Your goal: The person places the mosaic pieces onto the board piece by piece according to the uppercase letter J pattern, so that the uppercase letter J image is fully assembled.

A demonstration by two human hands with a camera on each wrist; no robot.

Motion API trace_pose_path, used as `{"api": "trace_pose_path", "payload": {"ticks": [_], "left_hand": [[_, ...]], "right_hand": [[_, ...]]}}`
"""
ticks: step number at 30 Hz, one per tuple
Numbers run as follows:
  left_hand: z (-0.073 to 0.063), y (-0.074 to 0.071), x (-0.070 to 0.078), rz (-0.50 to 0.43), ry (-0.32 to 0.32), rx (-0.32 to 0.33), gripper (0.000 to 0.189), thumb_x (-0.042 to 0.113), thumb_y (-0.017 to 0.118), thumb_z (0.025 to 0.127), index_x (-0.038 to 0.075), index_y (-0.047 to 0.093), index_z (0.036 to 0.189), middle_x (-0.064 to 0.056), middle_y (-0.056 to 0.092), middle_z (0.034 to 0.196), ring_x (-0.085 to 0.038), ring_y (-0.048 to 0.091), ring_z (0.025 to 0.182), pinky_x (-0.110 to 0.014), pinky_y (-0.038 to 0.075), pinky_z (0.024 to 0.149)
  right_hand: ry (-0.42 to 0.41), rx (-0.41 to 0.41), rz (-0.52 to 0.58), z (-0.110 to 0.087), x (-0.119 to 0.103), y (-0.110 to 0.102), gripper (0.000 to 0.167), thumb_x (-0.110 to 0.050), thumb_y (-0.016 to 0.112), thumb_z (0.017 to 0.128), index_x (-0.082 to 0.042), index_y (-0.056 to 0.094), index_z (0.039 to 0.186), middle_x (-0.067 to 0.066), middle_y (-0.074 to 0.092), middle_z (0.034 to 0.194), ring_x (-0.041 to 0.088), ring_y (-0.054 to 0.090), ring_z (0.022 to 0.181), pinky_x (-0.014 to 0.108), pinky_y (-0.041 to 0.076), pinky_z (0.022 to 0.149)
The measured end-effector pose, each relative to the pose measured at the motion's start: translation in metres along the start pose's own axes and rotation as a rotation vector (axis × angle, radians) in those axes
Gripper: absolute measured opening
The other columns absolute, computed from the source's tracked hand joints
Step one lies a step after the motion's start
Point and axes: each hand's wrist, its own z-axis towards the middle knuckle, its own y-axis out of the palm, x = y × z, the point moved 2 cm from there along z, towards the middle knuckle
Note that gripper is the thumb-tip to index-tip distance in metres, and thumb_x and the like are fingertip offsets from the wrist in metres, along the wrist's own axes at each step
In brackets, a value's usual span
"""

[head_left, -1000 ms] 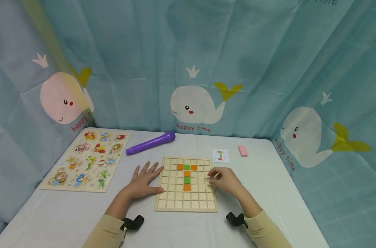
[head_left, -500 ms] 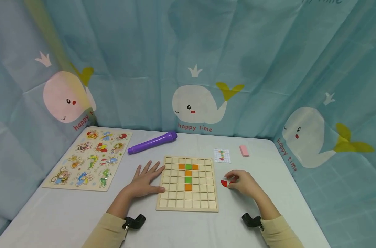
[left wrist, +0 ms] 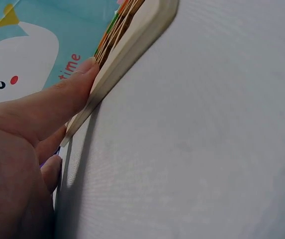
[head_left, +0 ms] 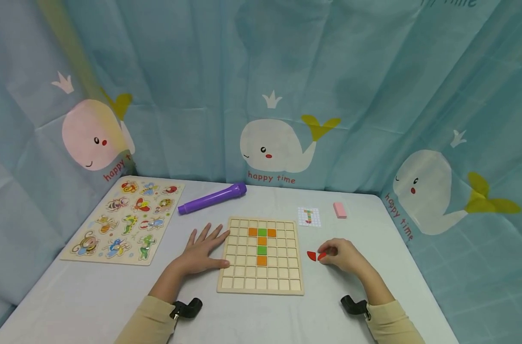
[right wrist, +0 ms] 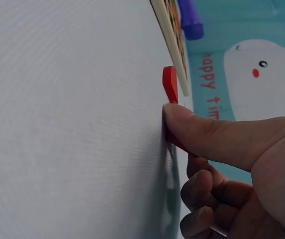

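My left hand lies with its fingers spread at the left edge of the wooden grid board, thumb and fingertips touching the frame. Orange and green square tiles form a T shape in the board's cells. To the right of the board, my right hand pinches a red quarter-circle tile between thumb and fingers, low over the tabletop. Another red quarter-circle tile lies on the table just left of it. In the right wrist view, the thumb covers part of the held tile.
A small pattern card and a pink block lie behind the right hand. At the back is a purple microphone-shaped stick. An insect picture puzzle board occupies the left side. A whale-printed curtain surrounds the white table.
My right hand has moved from the board's right edge to the red tiles on the right, and now pinches one of them. My left hand has stayed at the board.
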Motion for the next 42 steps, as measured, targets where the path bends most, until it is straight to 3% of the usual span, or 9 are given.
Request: {"api": "trace_pose_path", "payload": {"ticks": [7,16,26,32,37,42], "left_hand": [[0.001,0.001,0.000,-0.004,0.000,-0.004,0.097,0.067,0.071,0.081,0.025,0.033,0.159,-0.008,0.018,0.170,-0.041,-0.003,0.156,-0.065,-0.013,0.121],[0.000,0.000,0.000,0.012,-0.005,-0.007,0.097,0.067,0.070,0.081,0.026,0.032,0.160,-0.008,0.017,0.170,-0.041,-0.003,0.156,-0.065,-0.012,0.121],[-0.002,0.001,0.001,0.003,0.000,0.000,0.096,0.066,0.071,0.081,0.025,0.033,0.159,-0.008,0.019,0.169,-0.041,-0.002,0.156,-0.065,-0.012,0.121],[-0.001,0.000,0.001,-0.002,-0.003,0.002,0.097,0.067,0.071,0.080,0.025,0.034,0.159,-0.008,0.019,0.169,-0.041,-0.001,0.156,-0.065,-0.012,0.121],[0.000,0.001,0.000,0.001,-0.003,-0.004,0.097,0.067,0.071,0.080,0.025,0.033,0.159,-0.007,0.018,0.170,-0.040,-0.002,0.157,-0.065,-0.012,0.121],[0.000,0.002,-0.001,0.004,-0.002,-0.003,0.097,0.068,0.071,0.080,0.025,0.033,0.159,-0.007,0.018,0.170,-0.039,-0.003,0.157,-0.065,-0.013,0.121]], "right_hand": [[-0.014,0.005,-0.003,-0.001,-0.002,-0.003,0.008,-0.020,0.081,0.087,-0.020,0.073,0.090,-0.004,0.064,0.080,0.014,0.054,0.074,0.025,0.047,0.064],[-0.075,0.073,0.072,0.005,-0.021,-0.002,0.012,-0.020,0.078,0.089,-0.014,0.068,0.092,-0.002,0.062,0.080,0.016,0.055,0.075,0.025,0.047,0.062],[-0.178,0.049,0.127,0.008,-0.045,0.012,0.019,-0.016,0.074,0.092,-0.010,0.073,0.110,-0.001,0.069,0.090,0.015,0.060,0.073,0.025,0.050,0.060],[-0.186,0.002,0.180,0.008,-0.058,0.023,0.009,-0.017,0.073,0.094,-0.012,0.071,0.101,0.001,0.069,0.081,0.018,0.062,0.065,0.025,0.051,0.055],[-0.208,-0.012,0.178,0.008,-0.068,0.029,0.004,-0.019,0.074,0.093,-0.018,0.070,0.093,-0.005,0.070,0.081,0.012,0.062,0.073,0.024,0.050,0.063],[-0.234,-0.025,0.167,0.008,-0.078,0.034,0.005,-0.023,0.076,0.092,-0.022,0.071,0.090,-0.008,0.068,0.083,0.013,0.060,0.076,0.025,0.049,0.064]]}}
